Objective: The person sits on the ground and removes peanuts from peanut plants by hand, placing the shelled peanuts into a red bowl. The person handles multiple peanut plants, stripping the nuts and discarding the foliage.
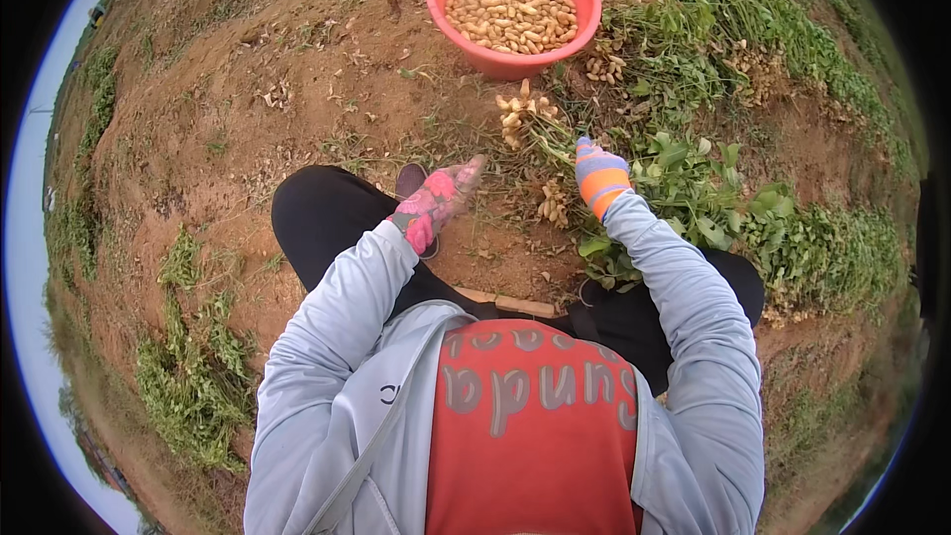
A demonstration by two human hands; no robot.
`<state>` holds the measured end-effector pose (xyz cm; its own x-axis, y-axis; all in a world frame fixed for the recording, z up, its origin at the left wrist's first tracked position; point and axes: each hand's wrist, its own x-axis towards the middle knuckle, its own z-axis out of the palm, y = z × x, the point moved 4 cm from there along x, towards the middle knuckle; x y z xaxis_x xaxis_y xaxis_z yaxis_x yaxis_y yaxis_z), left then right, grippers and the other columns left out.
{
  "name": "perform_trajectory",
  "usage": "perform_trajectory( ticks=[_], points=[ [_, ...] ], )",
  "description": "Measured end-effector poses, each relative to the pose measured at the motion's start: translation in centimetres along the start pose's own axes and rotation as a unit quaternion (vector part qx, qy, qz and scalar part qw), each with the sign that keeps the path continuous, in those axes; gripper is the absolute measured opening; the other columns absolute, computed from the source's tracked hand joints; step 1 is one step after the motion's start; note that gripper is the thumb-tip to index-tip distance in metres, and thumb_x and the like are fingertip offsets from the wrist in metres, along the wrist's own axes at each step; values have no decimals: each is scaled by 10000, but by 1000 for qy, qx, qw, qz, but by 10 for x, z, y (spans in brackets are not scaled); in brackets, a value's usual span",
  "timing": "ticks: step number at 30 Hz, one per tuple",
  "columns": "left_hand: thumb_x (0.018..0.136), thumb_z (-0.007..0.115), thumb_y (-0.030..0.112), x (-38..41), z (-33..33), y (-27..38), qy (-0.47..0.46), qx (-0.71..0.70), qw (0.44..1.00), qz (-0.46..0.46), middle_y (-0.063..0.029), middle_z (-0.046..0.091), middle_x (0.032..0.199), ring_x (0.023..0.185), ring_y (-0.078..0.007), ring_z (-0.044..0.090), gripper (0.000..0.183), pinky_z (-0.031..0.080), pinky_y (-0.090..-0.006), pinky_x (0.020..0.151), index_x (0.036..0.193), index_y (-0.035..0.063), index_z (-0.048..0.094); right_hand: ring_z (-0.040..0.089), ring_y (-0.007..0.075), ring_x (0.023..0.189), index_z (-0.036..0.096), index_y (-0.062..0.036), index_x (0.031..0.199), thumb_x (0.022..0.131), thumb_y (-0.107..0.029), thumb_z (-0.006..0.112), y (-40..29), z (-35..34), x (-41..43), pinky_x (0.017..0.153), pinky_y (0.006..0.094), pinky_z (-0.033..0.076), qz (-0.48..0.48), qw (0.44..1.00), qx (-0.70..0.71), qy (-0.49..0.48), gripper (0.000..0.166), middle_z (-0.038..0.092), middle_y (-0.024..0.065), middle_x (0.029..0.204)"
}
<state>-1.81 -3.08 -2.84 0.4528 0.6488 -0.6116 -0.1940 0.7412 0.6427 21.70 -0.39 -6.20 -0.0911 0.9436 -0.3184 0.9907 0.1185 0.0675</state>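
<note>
My right hand, in a striped orange and purple glove, is closed around the stems of a peanut plant. Its cluster of peanut pods points up and left, close below the red plastic basin, which holds many unshelled peanuts. My left hand, in a pink floral glove, is slightly blurred above the soil near my shoe, left of the pods and not touching them. Its fingers look extended, and I see nothing in it. More pods lie on the ground below my right hand.
Heaps of pulled peanut plants with pods lie to the right, and leafy plants reach my right knee. Wilted plants lie at the left. My bent legs frame bare reddish soil, with a wooden piece close to my body.
</note>
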Motion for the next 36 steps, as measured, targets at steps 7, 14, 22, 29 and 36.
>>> perform_trajectory(
  ticks=[7,14,22,29,36],
  points=[
    [889,422,467,45,-26,-67,-106,231,964,82,-39,582,987,910,-144,551,573,411,-239,852,1222,0,431,623,305,837,456,-40,1096,824,-111,422,-21,-11,-11,695,393,491,-18,996,86,-9,283,615,161,951],
    [855,331,616,46,-14,-32,22,194,979,63,-62,498,1167,1061,-147,468,722,368,-269,904,1270,31,407,612,319,833,431,-34,1144,806,-106,430,-53,-48,-26,712,396,481,-40,988,151,17,346,605,164,953],
    [866,529,344,21,26,56,-18,196,933,302,-89,506,1211,1170,-161,427,530,302,-265,998,1268,14,424,610,302,814,206,-7,1339,741,-228,574,-77,-41,-38,704,371,484,-33,969,234,71,737,592,167,932],
    [766,630,36,37,52,88,-43,55,967,245,-79,543,1155,1059,-172,522,452,453,-317,884,1191,31,475,556,337,955,59,85,1346,717,-411,655,-82,-65,-54,782,368,454,-106,960,260,3,998,551,237,1056],
    [782,626,101,24,58,117,-90,331,895,286,-71,530,1171,1080,-161,493,497,381,-302,944,1236,34,435,585,311,834,593,-114,975,800,-374,553,1,-156,-35,719,392,452,-76,921,370,98,316,608,151,906]
  ],
)
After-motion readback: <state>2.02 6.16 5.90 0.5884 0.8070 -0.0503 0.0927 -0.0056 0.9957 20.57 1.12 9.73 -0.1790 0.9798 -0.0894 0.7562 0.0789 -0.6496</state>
